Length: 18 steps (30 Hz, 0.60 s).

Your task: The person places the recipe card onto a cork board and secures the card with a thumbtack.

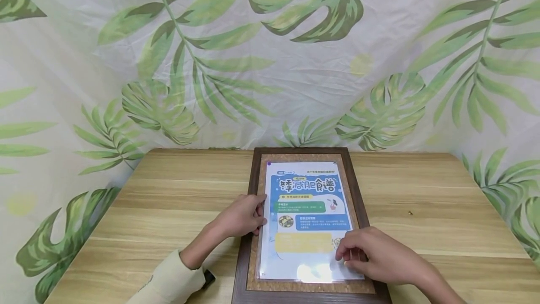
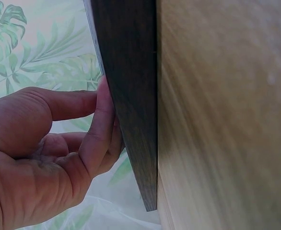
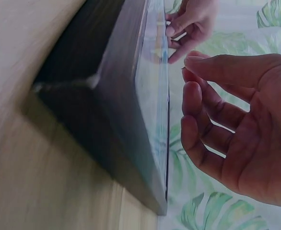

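Note:
A laminated poster (image 1: 303,262) with blue, green and yellow blocks lies on a cork board (image 1: 312,286) with a dark wooden frame (image 1: 352,182). A purple pushpin (image 1: 269,163) sits at the poster's top left corner, and a small pin (image 1: 335,163) at its top right. My left hand (image 1: 244,215) rests its fingertips along the poster's left edge. Over the lower right of the poster is my right hand (image 1: 375,254), thumb and index finger pinched together. In the right wrist view a tiny dark point, apparently of a thumbtack (image 3: 183,69), sticks out between these fingertips (image 3: 193,62).
A small gold thumbtack (image 1: 410,213) lies on the wooden table (image 1: 422,182) right of the board. Behind the table hangs a leaf-patterned cloth (image 1: 295,83). A small black object (image 1: 208,278) shows beside the left sleeve (image 1: 173,278).

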Each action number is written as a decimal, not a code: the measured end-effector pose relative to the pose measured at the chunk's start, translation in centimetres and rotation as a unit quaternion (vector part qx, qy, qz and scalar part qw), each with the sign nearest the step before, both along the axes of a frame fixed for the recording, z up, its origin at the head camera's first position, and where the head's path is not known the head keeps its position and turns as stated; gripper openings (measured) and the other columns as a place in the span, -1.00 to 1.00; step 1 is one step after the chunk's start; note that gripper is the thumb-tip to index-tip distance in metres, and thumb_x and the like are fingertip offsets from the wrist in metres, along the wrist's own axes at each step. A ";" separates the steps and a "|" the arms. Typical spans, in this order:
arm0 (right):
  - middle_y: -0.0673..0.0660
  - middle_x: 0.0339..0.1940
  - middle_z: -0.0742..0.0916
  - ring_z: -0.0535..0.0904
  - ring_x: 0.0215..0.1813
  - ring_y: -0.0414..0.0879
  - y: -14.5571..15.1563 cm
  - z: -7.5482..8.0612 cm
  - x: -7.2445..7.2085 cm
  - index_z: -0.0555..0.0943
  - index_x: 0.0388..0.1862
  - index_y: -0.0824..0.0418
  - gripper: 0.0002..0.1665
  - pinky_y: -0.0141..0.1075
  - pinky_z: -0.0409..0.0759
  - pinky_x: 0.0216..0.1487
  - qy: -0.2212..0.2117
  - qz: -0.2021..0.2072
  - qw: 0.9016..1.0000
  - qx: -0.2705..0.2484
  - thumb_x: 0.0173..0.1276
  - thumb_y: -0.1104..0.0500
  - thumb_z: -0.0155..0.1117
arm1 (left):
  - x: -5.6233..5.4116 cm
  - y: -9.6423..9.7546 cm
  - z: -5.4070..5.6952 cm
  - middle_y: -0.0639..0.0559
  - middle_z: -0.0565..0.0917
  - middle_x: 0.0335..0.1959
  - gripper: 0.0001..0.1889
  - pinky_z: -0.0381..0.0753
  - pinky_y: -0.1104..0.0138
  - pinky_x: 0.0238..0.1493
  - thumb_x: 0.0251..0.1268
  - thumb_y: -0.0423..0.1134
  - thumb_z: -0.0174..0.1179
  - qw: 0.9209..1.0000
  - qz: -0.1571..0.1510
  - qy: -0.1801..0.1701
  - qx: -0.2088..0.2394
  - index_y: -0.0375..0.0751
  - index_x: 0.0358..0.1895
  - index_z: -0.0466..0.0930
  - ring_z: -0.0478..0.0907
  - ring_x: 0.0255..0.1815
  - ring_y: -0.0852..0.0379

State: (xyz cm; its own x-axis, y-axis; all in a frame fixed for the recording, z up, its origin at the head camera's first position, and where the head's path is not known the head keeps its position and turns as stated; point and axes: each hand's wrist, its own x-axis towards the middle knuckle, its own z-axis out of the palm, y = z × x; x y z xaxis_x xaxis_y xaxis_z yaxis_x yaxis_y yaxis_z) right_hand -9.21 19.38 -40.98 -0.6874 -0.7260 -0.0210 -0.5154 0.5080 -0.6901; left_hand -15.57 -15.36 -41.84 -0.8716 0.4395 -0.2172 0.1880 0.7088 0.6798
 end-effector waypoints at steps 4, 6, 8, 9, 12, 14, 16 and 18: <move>-0.22 -0.24 0.78 0.50 -0.29 -0.46 -1.0 0.3 -0.2 0.78 -0.19 -0.07 -0.76 -0.42 0.59 -0.27 0.008 0.001 1.000 0.002 0.42 0.33 0.46 | -0.1 0.0 0.0 -0.02 0.60 -0.51 -0.29 0.37 0.42 -0.60 0.42 -0.51 0.32 1.000 0.001 0.000 0.000 -0.65 0.55 0.25 0.64 -0.61 0.16; -0.23 -0.26 0.77 0.51 -0.28 -0.46 -1.5 0.5 -0.2 0.78 -0.20 -0.06 -0.75 -0.41 0.60 -0.26 0.009 0.001 1.000 -0.001 0.42 0.34 0.45 | -0.1 0.0 0.0 -0.02 0.61 -0.51 -0.30 0.38 0.42 -0.60 0.41 -0.51 0.32 1.000 0.003 -0.001 0.000 -0.64 0.55 0.28 0.64 -0.61 0.16; -0.25 -0.30 0.75 0.52 -0.28 -0.46 -2.0 0.6 -0.3 0.79 -0.19 -0.05 -0.76 -0.41 0.61 -0.26 0.004 -0.001 1.000 -0.001 0.42 0.34 0.46 | -0.1 -0.1 0.0 -0.02 0.61 -0.51 -0.31 0.39 0.42 -0.60 0.40 -0.51 0.34 1.000 0.006 -0.002 0.000 -0.63 0.54 0.30 0.65 -0.61 0.16; -0.26 -0.31 0.74 0.52 -0.28 -0.46 -2.3 0.7 -0.4 0.79 -0.20 -0.05 -0.76 -0.41 0.61 -0.25 -0.001 -0.003 1.000 0.001 0.42 0.33 0.46 | -0.1 -0.1 0.0 -0.02 0.61 -0.50 -0.31 0.40 0.42 -0.60 0.40 -0.50 0.34 1.000 0.008 -0.003 0.001 -0.62 0.53 0.31 0.66 -0.61 0.16; -0.29 -0.34 0.71 0.51 -0.29 -0.45 -3.0 0.8 -0.4 0.79 -0.20 -0.06 -0.78 -0.40 0.61 -0.25 -0.008 -0.010 1.000 0.007 0.41 0.31 0.48 | -0.3 -0.1 0.0 -0.02 0.61 -0.49 -0.39 0.43 0.42 -0.59 0.39 -0.49 0.36 1.000 0.009 -0.003 0.000 -0.60 0.46 0.42 0.67 -0.60 0.17; -0.30 -0.35 0.70 0.51 -0.30 -0.45 -3.5 0.8 -0.5 0.79 -0.21 -0.06 -0.77 -0.40 0.61 -0.25 -0.004 -0.012 1.000 0.010 0.40 0.31 0.49 | -0.3 -0.1 0.0 -0.02 0.61 -0.48 -0.48 0.45 0.41 -0.59 0.39 -0.48 0.36 1.000 0.007 -0.002 0.000 -0.57 0.37 0.50 0.67 -0.60 0.17; -0.29 -0.36 0.70 0.51 -0.31 -0.45 -3.9 0.9 -0.4 0.79 -0.22 -0.06 -0.77 -0.40 0.62 -0.24 0.000 -0.012 1.000 0.008 0.40 0.32 0.50 | -0.5 -0.1 -0.1 -0.03 0.61 -0.47 -0.65 0.46 0.42 -0.59 0.39 -0.47 0.38 1.000 0.004 0.005 -0.001 -0.52 0.17 0.60 0.67 -0.60 0.18; -0.29 -0.36 0.71 0.51 -0.31 -0.45 -4.4 0.9 -0.4 0.79 -0.23 -0.05 -0.77 -0.40 0.62 -0.24 0.003 -0.011 1.000 0.006 0.39 0.32 0.50 | -0.6 -0.1 0.0 -0.03 0.60 -0.46 -0.76 0.47 0.42 -0.59 0.38 -0.46 0.40 1.000 0.003 0.015 -0.001 -0.47 0.03 0.64 0.66 -0.60 0.20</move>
State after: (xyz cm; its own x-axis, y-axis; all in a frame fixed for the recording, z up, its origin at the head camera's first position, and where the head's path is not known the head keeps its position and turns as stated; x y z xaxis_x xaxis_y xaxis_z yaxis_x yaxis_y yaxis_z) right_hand -9.60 14.94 -40.03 -0.7030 -0.7108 -0.0251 -0.5083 0.5268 -0.6813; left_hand -16.17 -15.42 -41.88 -0.8806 0.4334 -0.1915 0.2039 0.7113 0.6726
